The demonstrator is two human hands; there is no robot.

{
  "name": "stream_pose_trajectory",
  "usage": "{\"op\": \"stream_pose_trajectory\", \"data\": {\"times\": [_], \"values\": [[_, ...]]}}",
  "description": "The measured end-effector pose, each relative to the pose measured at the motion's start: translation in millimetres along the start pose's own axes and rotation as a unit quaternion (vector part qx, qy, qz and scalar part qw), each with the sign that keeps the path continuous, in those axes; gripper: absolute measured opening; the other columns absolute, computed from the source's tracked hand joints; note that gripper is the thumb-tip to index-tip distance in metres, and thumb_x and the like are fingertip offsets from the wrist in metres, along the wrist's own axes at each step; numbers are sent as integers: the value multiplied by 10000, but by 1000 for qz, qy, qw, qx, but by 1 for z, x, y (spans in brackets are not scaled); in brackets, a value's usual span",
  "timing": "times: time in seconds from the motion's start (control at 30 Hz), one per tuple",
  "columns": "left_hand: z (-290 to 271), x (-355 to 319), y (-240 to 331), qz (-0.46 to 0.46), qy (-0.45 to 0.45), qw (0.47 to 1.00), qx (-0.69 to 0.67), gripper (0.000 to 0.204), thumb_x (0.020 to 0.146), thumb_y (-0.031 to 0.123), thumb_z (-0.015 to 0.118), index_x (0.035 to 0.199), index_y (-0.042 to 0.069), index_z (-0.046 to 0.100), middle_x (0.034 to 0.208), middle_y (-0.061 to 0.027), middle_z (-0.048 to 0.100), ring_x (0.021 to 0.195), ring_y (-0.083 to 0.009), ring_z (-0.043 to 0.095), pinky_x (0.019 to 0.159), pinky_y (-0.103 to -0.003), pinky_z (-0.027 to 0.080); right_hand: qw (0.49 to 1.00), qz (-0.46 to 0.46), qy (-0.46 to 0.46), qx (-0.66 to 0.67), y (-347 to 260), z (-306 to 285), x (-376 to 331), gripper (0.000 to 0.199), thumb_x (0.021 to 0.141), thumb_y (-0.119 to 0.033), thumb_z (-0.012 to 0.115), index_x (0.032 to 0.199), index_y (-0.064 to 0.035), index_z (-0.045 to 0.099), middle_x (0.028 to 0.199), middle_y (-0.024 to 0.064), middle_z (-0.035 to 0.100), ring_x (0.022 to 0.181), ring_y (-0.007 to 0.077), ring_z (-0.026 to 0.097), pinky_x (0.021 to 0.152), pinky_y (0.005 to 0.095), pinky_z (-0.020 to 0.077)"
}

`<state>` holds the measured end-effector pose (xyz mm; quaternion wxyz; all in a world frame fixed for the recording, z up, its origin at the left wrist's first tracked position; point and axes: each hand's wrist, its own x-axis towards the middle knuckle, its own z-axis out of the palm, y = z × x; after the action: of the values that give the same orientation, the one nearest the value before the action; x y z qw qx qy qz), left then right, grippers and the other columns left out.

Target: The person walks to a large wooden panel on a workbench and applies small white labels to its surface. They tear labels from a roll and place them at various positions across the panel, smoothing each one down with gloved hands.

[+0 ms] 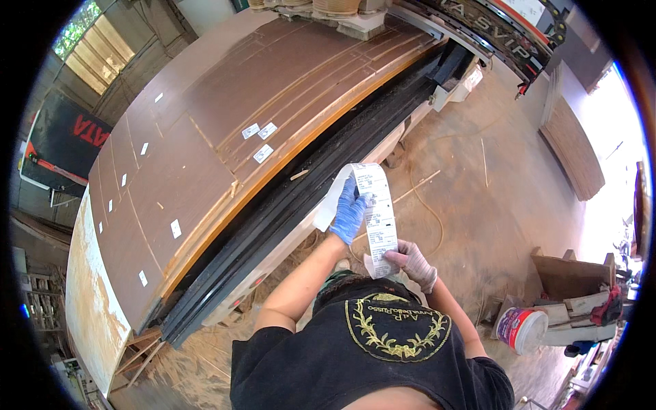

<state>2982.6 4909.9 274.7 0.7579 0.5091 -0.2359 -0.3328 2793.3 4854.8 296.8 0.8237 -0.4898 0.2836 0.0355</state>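
The left hand point(350, 213), in a blue glove, is clamped on the upper part of a long white label strip point(378, 212), thumb across its face. The right hand point(412, 263), in a pale glove, pinches the strip's lower end. The strip hangs in the air in front of the person's chest, past the worktop's near edge and over the floor point(478, 198), touching nothing else.

The strip is thin and curls over at the top; pulled unevenly between the two grips, it could crease or tear, and a peeled label could fold onto a glove. A slip would likely drop it into the sawdust below.

The worktop point(205, 137) carries a cut brown panel with small white labels point(258, 131) stuck on it. Its near edge is a black rail point(301, 184) just left of the hands. To the right the floor offers open room, with a hose point(430, 205), wood scraps and a bucket point(523, 329) farther off.
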Motion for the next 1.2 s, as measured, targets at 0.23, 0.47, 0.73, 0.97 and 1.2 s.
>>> {"op": "stream_pose_trajectory", "data": {"times": [0.23,0.47,0.73,0.97,1.2], "values": [[51,52,-14,27,-5,998,-49,445,805,3,524,1227,61,394,1058,-37,516,923,-117,506,794,-221,444,999,-36,-2,-36,-27,-80,-18,274,824,-114,540,1058,30,543,892,41,603,780,111,568,709,252,471],[110,80,-21,27,8,1000,12,568,785,-64,493,1306,96,332,1170,-54,470,1042,-146,466,886,-259,400,998,-56,-11,5,-42,-147,-37,263,824,-115,556,1050,19,557,898,38,605,783,110,567,708,261,471],[158,82,-35,61,-63,996,2,693,758,-80,467,1368,106,194,1207,-60,437,1055,-157,451,900,-274,381,992,-121,-22,-27,-55,-197,-41,371,818,-152,571,1139,20,501,1022,51,576,949,129,532,842,285,426],[180,64,-32,53,-62,988,134,701,772,-42,485,1375,83,151,1208,-73,414,1051,-163,442,896,-289,380,955,-295,10,-16,-134,-208,-9,492,787,-91,611,1234,-28,416,1142,46,527,1055,126,478,906,278,383],[171,79,-28,40,-61,987,143,743,760,103,555,1373,61,136,1299,-97,335,1159,-196,369,980,-334,304,950,-304,-51,-43,-181,-189,49,409,769,10,579,1171,-28,513,1007,18,569,902,84,522,792,224,431]]}}
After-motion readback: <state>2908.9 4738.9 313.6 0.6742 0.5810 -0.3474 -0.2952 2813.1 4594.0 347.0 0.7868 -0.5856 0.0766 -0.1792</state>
